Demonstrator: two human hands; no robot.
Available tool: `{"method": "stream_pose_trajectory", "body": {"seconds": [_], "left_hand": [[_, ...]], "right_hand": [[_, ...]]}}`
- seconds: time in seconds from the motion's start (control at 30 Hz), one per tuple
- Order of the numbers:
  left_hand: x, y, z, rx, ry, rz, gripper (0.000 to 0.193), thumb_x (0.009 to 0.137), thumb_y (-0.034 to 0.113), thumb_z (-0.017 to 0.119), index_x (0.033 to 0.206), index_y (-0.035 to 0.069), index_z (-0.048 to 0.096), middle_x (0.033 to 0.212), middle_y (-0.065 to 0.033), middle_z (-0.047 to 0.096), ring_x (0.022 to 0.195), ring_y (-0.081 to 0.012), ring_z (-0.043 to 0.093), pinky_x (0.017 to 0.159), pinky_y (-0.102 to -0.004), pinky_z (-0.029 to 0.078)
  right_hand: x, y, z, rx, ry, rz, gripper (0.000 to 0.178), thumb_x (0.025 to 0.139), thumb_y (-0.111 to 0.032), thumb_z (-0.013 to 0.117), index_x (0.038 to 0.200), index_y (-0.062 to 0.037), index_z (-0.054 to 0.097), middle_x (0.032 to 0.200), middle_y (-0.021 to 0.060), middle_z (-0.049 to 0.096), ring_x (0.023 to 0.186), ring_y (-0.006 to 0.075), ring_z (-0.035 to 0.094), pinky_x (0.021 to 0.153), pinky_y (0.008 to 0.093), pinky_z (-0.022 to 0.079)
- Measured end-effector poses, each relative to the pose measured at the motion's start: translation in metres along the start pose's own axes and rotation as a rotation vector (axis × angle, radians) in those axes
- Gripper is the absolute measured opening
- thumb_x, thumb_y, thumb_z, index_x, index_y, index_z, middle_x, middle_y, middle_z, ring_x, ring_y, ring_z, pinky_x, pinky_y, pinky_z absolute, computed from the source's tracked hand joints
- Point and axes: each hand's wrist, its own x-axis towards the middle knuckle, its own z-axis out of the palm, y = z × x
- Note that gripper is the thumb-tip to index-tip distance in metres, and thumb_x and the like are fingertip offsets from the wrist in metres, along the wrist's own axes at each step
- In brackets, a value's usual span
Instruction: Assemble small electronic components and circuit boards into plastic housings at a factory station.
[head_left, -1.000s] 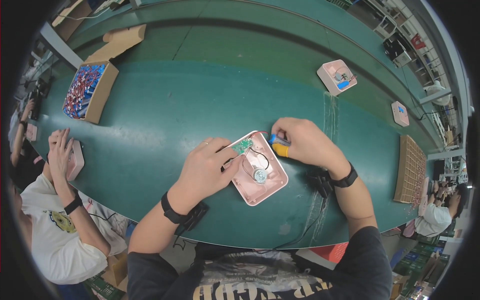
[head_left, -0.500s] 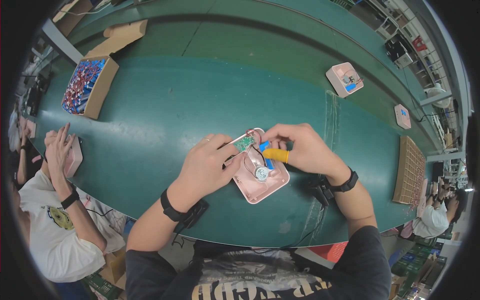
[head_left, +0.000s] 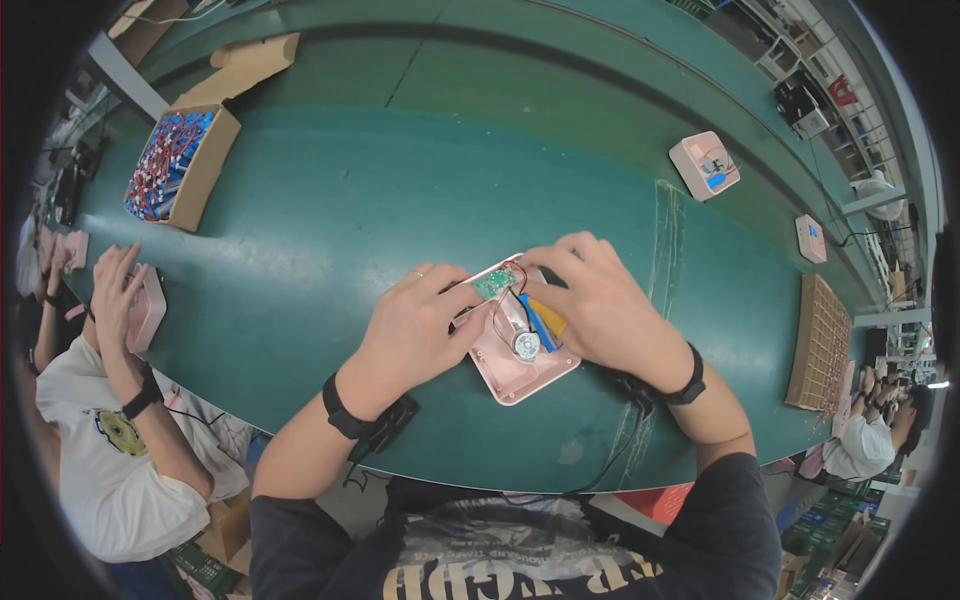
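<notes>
A pink plastic housing (head_left: 508, 385) lies on the table before me, its open side up. In it are a green circuit board (head_left: 493, 284), a round silver motor (head_left: 526, 345) and a blue cylindrical battery (head_left: 541, 324), with thin red and black wires. My left hand (head_left: 415, 325) grips the housing's left edge, fingers near the board. My right hand (head_left: 610, 315) is curled over the right side, at the battery's upper end and close to the red wires. A yellow finger cover (head_left: 550, 318) rests along the battery. Some right fingertips are hidden.
A cardboard box (head_left: 205, 170) of wired blue batteries stands far left. Two more pink housings, a larger-looking one (head_left: 692, 178) and a smaller-looking one (head_left: 803, 240), sit far right, above a divided cardboard tray (head_left: 808, 345). At left, a co-worker's hands touch a pink housing (head_left: 151, 310).
My right hand has turned and closed in over the housing's right side, and the yellow-covered finger has moved down along the battery. The left hand stays at the left edge.
</notes>
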Motion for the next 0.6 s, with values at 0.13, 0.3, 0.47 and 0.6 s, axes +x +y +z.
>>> {"method": "stream_pose_trajectory", "body": {"seconds": [0.13, 0.3, 0.47, 0.6], "left_hand": [[-0.001, -0.002, -0.001, -0.001, -0.005, -0.002, 0.011, 0.084, 0.015, 0.078, 0.089, 0.006, 0.074, 0.093, -0.0070, 0.067, 0.078, -0.0253, 0.065, 0.065, -0.0366, 0.055], [-0.001, -0.003, -0.001, -0.002, -0.004, 0.003, 0.011, 0.085, 0.016, 0.078, 0.087, 0.006, 0.074, 0.092, -0.0069, 0.067, 0.078, -0.0253, 0.065, 0.065, -0.0370, 0.055], [0.001, -0.003, -0.002, -0.005, -0.014, -0.014, 0.011, 0.085, 0.017, 0.077, 0.087, 0.006, 0.074, 0.093, -0.0069, 0.068, 0.078, -0.0251, 0.065, 0.065, -0.0368, 0.055], [0.000, -0.006, -0.003, -0.023, -0.004, -0.023, 0.009, 0.082, 0.011, 0.079, 0.084, 0.004, 0.073, 0.095, -0.0092, 0.070, 0.076, -0.0251, 0.066, 0.066, -0.0366, 0.054]], "right_hand": [[-0.002, -0.005, 0.002, -0.129, 0.015, 0.008, 0.030, 0.074, -0.009, 0.074, 0.103, -0.0029, 0.076, 0.116, 0.0064, 0.063, 0.102, 0.0272, 0.056, 0.087, 0.0379, 0.045], [-0.006, -0.012, -0.014, -0.111, -0.075, 0.012, 0.030, 0.075, -0.012, 0.074, 0.104, -0.0052, 0.076, 0.099, 0.0047, 0.063, 0.092, 0.0240, 0.056, 0.079, 0.0361, 0.043], [-0.013, -0.018, -0.016, -0.234, -0.262, -0.018, 0.025, 0.079, -0.018, 0.074, 0.102, -0.0070, 0.075, 0.081, 0.0013, 0.060, 0.078, 0.0202, 0.056, 0.072, 0.0349, 0.041], [-0.014, -0.024, -0.018, -0.244, -0.278, -0.016, 0.026, 0.080, -0.020, 0.073, 0.103, -0.0061, 0.073, 0.077, 0.0001, 0.062, 0.075, 0.0190, 0.059, 0.071, 0.0346, 0.043]]}}
